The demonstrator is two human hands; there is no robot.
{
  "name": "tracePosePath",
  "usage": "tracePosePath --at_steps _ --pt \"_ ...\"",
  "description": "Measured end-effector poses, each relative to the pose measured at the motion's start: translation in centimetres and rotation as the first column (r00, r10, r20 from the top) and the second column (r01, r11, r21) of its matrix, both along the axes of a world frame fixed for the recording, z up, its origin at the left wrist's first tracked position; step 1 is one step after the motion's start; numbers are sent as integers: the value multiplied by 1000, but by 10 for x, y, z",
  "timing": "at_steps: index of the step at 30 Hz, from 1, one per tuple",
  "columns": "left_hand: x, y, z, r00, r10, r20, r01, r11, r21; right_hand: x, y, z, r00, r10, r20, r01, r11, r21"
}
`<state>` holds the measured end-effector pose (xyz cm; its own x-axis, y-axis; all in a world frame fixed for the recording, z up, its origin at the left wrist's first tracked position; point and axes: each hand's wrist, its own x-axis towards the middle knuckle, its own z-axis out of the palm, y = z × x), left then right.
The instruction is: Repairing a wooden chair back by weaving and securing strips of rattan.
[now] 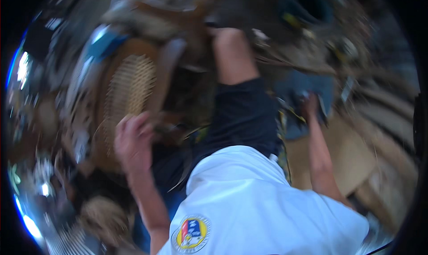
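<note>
A woven cane panel (pixel 131 83), set in a brown wooden frame (pixel 104 92), leans at the left, its open mesh showing. Beside its lower right edge is my left hand (pixel 133 141), the fingers curled together. Thin pale strands loop near that hand; whether it grips one is hidden by blur. My right hand (pixel 310 104) reaches out to the right, over a blue-grey flat thing (pixel 292 83). Dark, pointed shapes lie around its fingers, too smeared to name, and I cannot see whether the hand holds any of them.
My bare knee (pixel 234 54) and dark shorts (pixel 243 107) are between the two hands. A tan board (pixel 343 152) lies under my right forearm. A dark green bucket-like container (pixel 307 5) stands at the far right. Blurred clutter surrounds the left side.
</note>
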<state>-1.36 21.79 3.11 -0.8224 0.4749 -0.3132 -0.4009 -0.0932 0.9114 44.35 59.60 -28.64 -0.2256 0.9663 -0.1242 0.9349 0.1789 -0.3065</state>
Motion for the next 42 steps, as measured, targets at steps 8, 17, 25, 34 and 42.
tracePosePath --at_steps 8,17,25,34,42 --pt "29 36 -32 994 -94 63 71 952 298 -278 -100 248 324 44 -945 -695 689 -206" --pt "25 -81 -28 931 363 29 -363 920 148 -400 -250 287 438 348 -829 -897 110 -428" --pt "25 -194 -27 631 775 36 -766 615 186 -413 -268 281 350 561 -750 -936 178 -303" --pt "13 -216 -51 476 854 -210 -874 486 -5 -414 -262 276 269 695 -667 -960 140 -242" --pt "16 -227 -63 445 864 -236 -893 447 -47 -402 -240 281 289 617 -732 -948 75 -311"
